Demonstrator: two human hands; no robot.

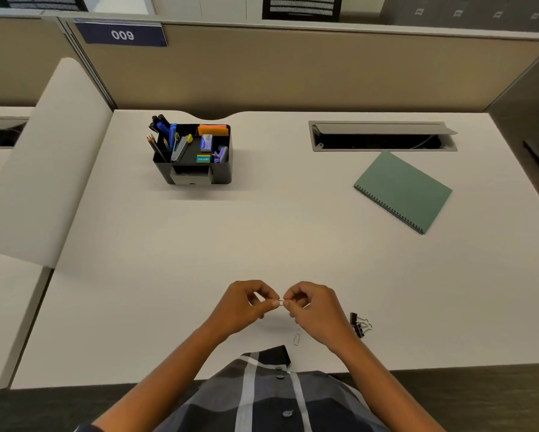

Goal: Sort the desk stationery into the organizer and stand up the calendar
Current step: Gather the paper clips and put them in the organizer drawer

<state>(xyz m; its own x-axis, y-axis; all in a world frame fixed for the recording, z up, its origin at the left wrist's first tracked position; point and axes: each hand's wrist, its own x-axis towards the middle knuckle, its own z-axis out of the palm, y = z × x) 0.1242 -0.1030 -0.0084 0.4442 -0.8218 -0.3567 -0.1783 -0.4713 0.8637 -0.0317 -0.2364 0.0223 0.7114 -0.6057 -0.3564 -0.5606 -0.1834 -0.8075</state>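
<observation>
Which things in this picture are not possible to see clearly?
- Small metal item, likely a clip, head view: mostly hidden by the fingertips of left hand and right hand.
- Organizer drawer contents: in shadow.
- Binder clips: count unclear, too small.
- Cable hatch interior: dark.

You're wearing a plaid button-up shirt (262, 397), dark grey and navy blocks with white stripes crossing, small dark buttons down the front. Both forearms are bare, no sleeves showing.

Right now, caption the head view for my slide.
Both hands, left hand and right hand, pinch a paper clip over the desk.
</observation>
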